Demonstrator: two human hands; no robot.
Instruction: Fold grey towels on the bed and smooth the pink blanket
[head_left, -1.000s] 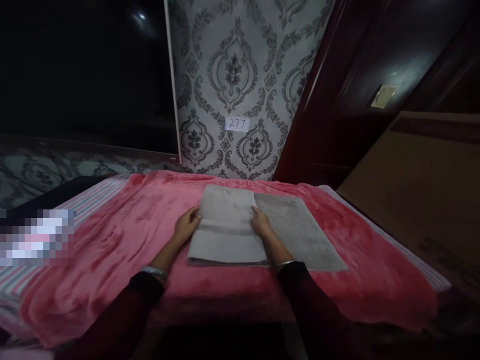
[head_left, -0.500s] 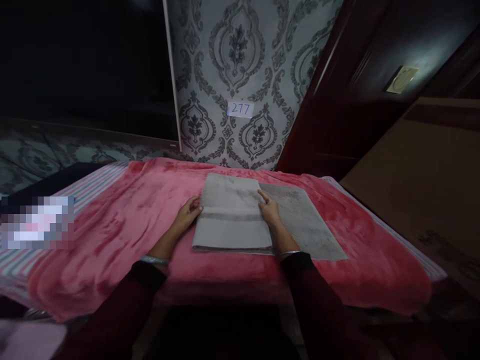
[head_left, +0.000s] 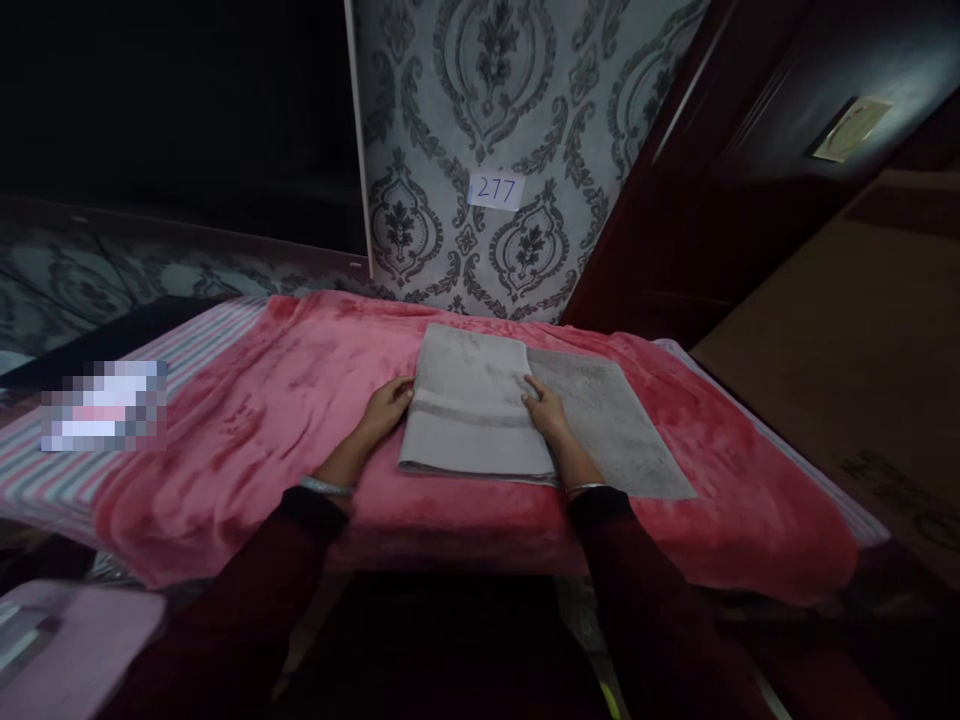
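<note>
Towel (head_left: 480,410): grey, lying flat on the blanket near its far edge, about midway between the left and right edges; the left part is doubled over, so a thicker folded panel sits beside a single layer.
Single layer (head_left: 615,420): darker grey, spread out to the right of the folded panel, reaching toward the blanket's right edge.
Left hand (head_left: 386,408): rests at the folded panel's left edge, fingers loosely curled against the doubled cloth; it touches the edge, and whether any fingertip is tucked under the layers cannot be told.
Right hand (head_left: 547,412): lies palm down on the seam where the folded panel meets the single layer, fingers stretched forward and flat, pressing rather than pinching.
Progress: one fold appears made, judging by the doubled left panel; the right-hand layer lies unfolded, so the folding looks roughly half done at most.
Blanket (head_left: 262,420): pink plush, covering the bed from its near edge to the wall, with wrinkles on the left side.
Striped sheet (head_left: 187,345): shows beyond the blanket's left edge.
Wall (head_left: 525,90): patterned wallpaper behind the bed, carrying a small label (head_left: 496,189) reading 277.
Sleeves (head_left: 637,600): dark, with a bangle at each wrist.
</note>
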